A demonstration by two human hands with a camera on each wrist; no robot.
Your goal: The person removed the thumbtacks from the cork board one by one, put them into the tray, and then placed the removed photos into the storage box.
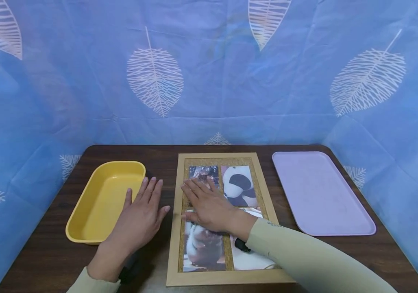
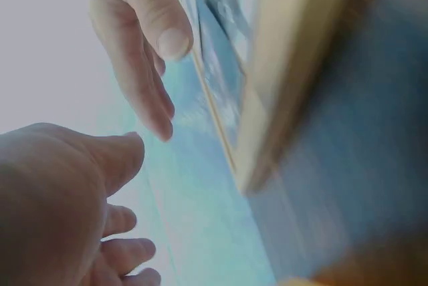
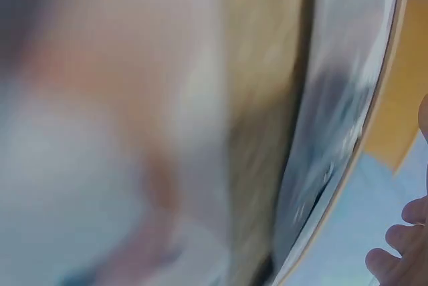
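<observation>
Wooden photo frame [image 1: 227, 278] mid-surface; right hand [image 1: 210, 207] flat on photos, fingers straight. Left hand [image 1: 139, 217] flat beside frame, near yellow tray [image 1: 84, 228]. Step looks like pressing photos; next probably needs fingertip pinch.

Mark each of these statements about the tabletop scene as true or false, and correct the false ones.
1. The right hand lies flat on the photos in the wooden frame. True.
2. The yellow tray holds several photos. False: nothing shows inside it.
3. The left hand rests with straight fingers between the yellow tray and the frame. True.
4. The lilac tray lies to the left of the frame. False: it lies to the frame's right.
5. The frame stands upright against the blue cloth. False: it lies flat on the dark table.
</observation>
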